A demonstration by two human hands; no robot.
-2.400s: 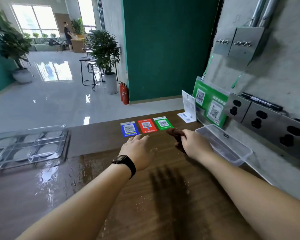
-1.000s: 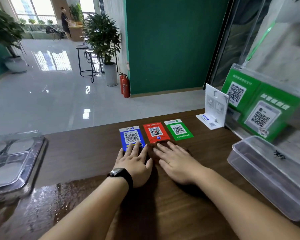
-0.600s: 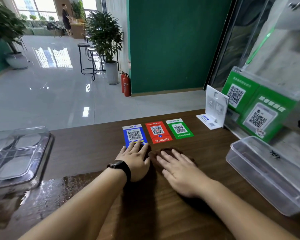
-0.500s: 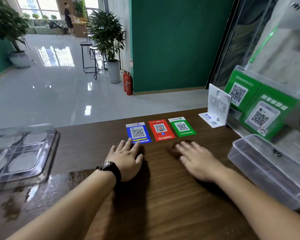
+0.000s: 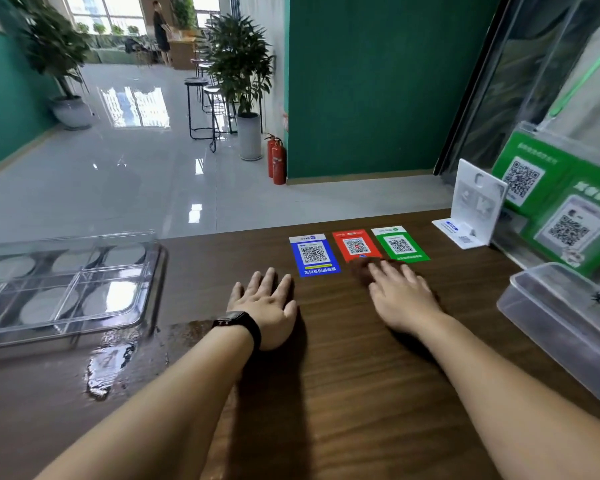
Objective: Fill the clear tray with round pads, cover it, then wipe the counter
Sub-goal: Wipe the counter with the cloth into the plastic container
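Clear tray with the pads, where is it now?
In the head view, the clear tray sits far left on the counter, left of the left hand.

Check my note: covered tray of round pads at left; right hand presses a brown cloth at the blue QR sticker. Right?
Wrong sticker. The head view shows the brown cloth under the right hand at the red QR sticker; the blue QR sticker lies to its left. The rest stands.

Covered clear tray (image 5: 151, 282) holds white round pads (image 5: 44, 304), far left.
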